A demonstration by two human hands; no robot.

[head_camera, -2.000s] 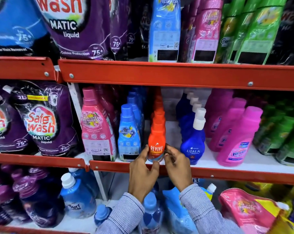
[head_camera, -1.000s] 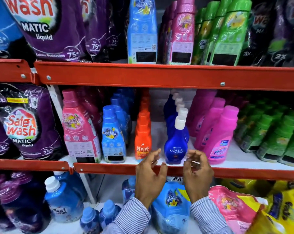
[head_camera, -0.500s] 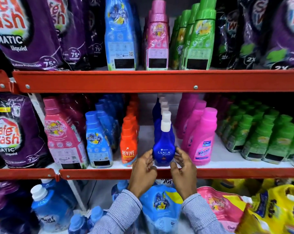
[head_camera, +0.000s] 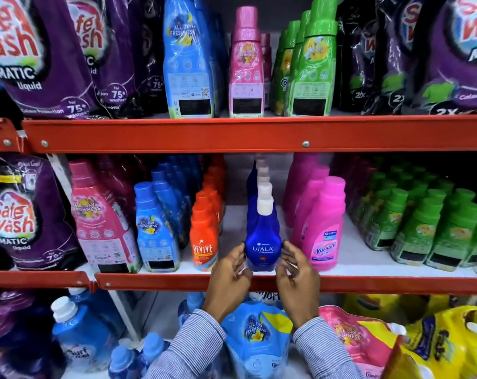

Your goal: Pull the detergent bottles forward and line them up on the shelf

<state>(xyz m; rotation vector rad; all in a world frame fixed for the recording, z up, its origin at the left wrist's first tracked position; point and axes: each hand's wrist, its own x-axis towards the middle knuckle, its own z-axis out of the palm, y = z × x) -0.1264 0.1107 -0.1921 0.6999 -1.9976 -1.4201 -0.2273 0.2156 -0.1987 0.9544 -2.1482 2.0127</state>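
1. The dark blue bottle with the white cap stands upright at the front edge of the middle shelf, its long axis vertical and its "UJALA" label facing outward toward the camera.
2. It heads a single-file row of matching blue bottles that runs straight back into the shelf, white caps stacked one behind another in the view.
3. To its left stands the orange bottle marked "REVIVE", to its right the pink bottle marked "Vanish"; each also fronts its own row, and both stand apart from the blue one.
4. The left hand reaches up from below the shelf rail, palm turned inward, fingers curled, fingertips at the lower left side of the blue bottle.
5. The right hand mirrors it on the lower right side, fingers bent and loosely spread.
6. Both hands bracket the bottle's base rather than clamp it; whether the fingertips actually touch the plastic cannot be told, and neither hand closes around it.
7. Striped sleeves cover both forearms, which rise from the bottom edge of the view.
8. The rear bottles of every row fade into shadow and cannot be counted.
9. The hands cover part of the red rail and the bottle's bottom corners.
10. The pouches on the lower shelf are partly hidden behind the forearms, and the purple bags at far left are cut off by the edge.
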